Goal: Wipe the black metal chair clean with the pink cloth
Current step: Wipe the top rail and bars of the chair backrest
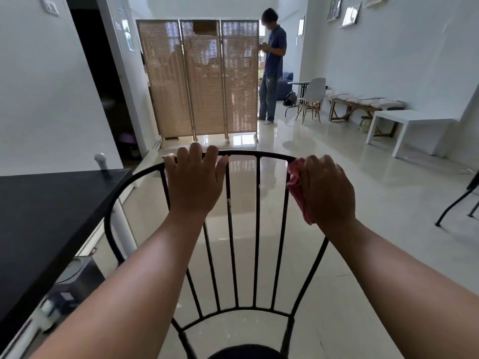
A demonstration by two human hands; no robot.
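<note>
The black metal chair point(256, 229) stands right in front of me, its curved top rail and thin vertical bars facing me, with the round seat at the bottom edge. My left hand point(194, 180) grips the top rail left of centre, fingers curled over it. My right hand point(326, 190) is closed on the pink cloth point(298, 187), which is bunched against the right end of the top rail where it bends downward. Part of the cloth is hidden under my palm.
A black table point(51, 208) with white legs stands close on my left. Ahead are a woven folding screen point(199, 81) and a standing person point(272, 66). A white chair point(312, 98), a bench and a white side table point(412, 125) line the right wall; the floor is glossy tile.
</note>
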